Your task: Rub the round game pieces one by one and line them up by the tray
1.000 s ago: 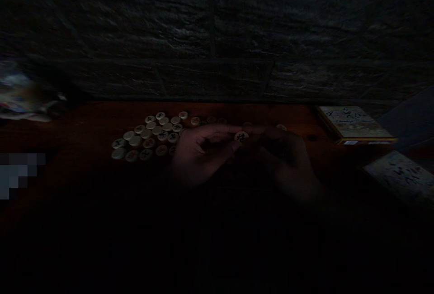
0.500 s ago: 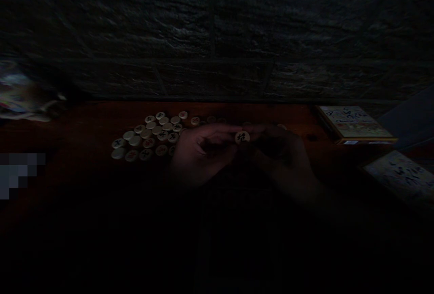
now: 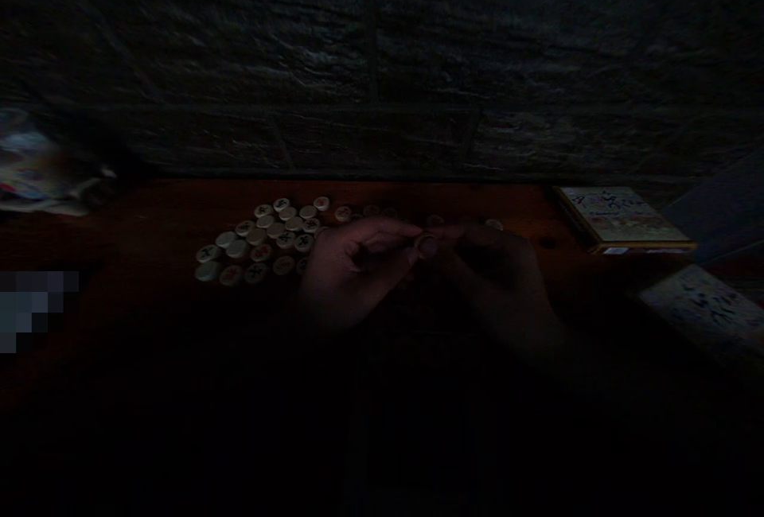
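Note:
My left hand (image 3: 352, 266) and my right hand (image 3: 495, 270) meet above a dark wooden tabletop (image 3: 119, 239). Between their fingertips is a round cream xiangqi piece (image 3: 426, 245), turned so that its face is mostly hidden. A group of several similar discs (image 3: 256, 239) with dark or red characters lies flat to the left of my left hand. Several more, such as one disc (image 3: 342, 214), lie just beyond my hands, partly hidden by my fingers.
A decorated flat box (image 3: 621, 219) sits at the table's far right, with a printed sheet or lid (image 3: 701, 310) nearer me. A rough stone wall (image 3: 382, 64) rises behind the table. A blurred, crumpled object (image 3: 36, 171) sits far left. The lower frame is very dark.
The held piece has turned from showing its black-marked face to nearly edge-on, and my fingers have closed further around it. The discs on the table have not visibly moved.

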Demonstrator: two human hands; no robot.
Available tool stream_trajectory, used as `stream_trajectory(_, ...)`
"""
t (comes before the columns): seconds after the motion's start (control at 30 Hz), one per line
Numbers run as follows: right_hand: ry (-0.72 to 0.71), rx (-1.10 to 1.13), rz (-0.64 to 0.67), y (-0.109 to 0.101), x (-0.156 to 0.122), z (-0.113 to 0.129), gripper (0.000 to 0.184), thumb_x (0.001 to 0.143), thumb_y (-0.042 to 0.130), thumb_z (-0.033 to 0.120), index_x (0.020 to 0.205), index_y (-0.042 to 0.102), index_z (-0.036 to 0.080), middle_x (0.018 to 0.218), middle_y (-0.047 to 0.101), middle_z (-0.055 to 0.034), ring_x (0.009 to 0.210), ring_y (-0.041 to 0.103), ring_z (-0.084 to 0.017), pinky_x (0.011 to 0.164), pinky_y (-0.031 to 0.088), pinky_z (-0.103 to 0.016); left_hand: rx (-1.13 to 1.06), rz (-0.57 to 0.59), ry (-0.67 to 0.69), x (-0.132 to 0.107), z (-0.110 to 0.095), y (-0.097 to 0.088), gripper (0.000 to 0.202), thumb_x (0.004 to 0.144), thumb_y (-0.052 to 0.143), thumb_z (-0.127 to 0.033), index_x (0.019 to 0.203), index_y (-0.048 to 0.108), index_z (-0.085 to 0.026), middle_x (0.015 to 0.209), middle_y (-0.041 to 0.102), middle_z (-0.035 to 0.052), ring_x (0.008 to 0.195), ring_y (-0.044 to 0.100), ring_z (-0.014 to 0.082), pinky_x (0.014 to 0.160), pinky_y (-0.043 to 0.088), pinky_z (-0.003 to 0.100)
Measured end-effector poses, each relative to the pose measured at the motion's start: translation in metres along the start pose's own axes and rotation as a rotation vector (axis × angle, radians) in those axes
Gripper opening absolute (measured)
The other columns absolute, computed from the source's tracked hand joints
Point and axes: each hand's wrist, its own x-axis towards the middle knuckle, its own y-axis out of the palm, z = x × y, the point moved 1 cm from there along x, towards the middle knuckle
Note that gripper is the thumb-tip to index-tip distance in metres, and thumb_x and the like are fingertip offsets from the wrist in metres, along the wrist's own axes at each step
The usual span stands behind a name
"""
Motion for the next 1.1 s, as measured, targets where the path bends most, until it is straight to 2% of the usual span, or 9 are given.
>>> stream_trajectory(0.13, 0.045, 0.03, -0.011, 0.0, -0.0015, -0.0012, 0.018, 0.093, 0.074, 0.042, 0.097, 0.083, 0.027, 0.091, 0.08, -0.0011, 0.082, 0.074, -0.017, 0.076, 0.061, -0.028, 0.002, -0.004, -0.013, 0.0003, -0.0001, 0.0, 0.017, 0.09, 0.075, -0.019, 0.107, 0.076, -0.02, 0.104, 0.083, 0.0053, 0.09, 0.081, 0.0202, 0.071, 0.067, 0.027)
stream_trajectory(0.3, 0.067, 0.039, -0.02, -0.001, -0.0024, -0.0014, 0.019, 0.091, 0.077, 0.04, 0.102, 0.083, 0.027, 0.095, 0.081, -0.002, 0.082, 0.075, -0.017, 0.08, 0.061, -0.031, -0.003, 0.002, -0.031, -0.0006, 0.0001, -0.0011, 0.022, 0.089, 0.077, -0.022, 0.111, 0.076, -0.02, 0.105, 0.083, 0.0063, 0.091, 0.081, 0.0212, 0.075, 0.067, 0.029)
stream_trajectory(0.5, -0.005, 0.039, 0.008, -0.0011, -0.0007, -0.0015, 0.013, 0.087, 0.082, 0.035, 0.093, 0.081, 0.024, 0.088, 0.08, -0.001, 0.078, 0.074, -0.015, 0.076, 0.06, -0.027, 0.04, 0.022, -0.008, -0.0032, 0.0, 0.0001, 0.025, 0.089, 0.077, -0.021, 0.114, 0.076, -0.021, 0.108, 0.083, 0.0056, 0.092, 0.081, 0.0212, 0.075, 0.067, 0.029)
stream_trajectory(0.7, 0.02, 0.053, 0.01, -0.0014, 0.0001, -0.0023, 0.014, 0.083, 0.085, 0.034, 0.085, 0.079, 0.022, 0.081, 0.079, -0.0004, 0.075, 0.074, -0.015, 0.072, 0.059, -0.028, 0.116, -0.002, 0.014, -0.0061, -0.0006, 0.002, 0.025, 0.087, 0.079, -0.02, 0.111, 0.078, -0.024, 0.093, 0.083, 0.0009, 0.075, 0.079, 0.0177, 0.07, 0.067, 0.028)
stream_trajectory(0.9, 0.032, 0.065, 0.046, -0.0025, -0.0008, -0.0014, 0.008, 0.088, 0.081, 0.029, 0.088, 0.08, 0.021, 0.08, 0.079, 0.0004, 0.074, 0.074, -0.012, 0.07, 0.057, -0.021, 0.144, 0.035, 0.044, -0.0048, 0.0017, -0.0001, 0.03, 0.086, 0.08, -0.019, 0.115, 0.078, -0.025, 0.098, 0.084, 0.0011, 0.083, 0.08, 0.018, 0.076, 0.067, 0.027)
stream_trajectory(1.1, 0.041, 0.106, 0.059, -0.001, 0.0012, -0.0009, 0.007, 0.085, 0.084, 0.025, 0.087, 0.08, 0.019, 0.076, 0.079, 0.0015, 0.068, 0.073, -0.009, 0.065, 0.056, -0.016, 0.155, 0.031, 0.065, -0.0046, 0.002, -0.0005, 0.03, 0.086, 0.079, -0.015, 0.114, 0.079, -0.026, 0.095, 0.084, -0.0017, 0.078, 0.08, 0.0155, 0.069, 0.066, 0.022)
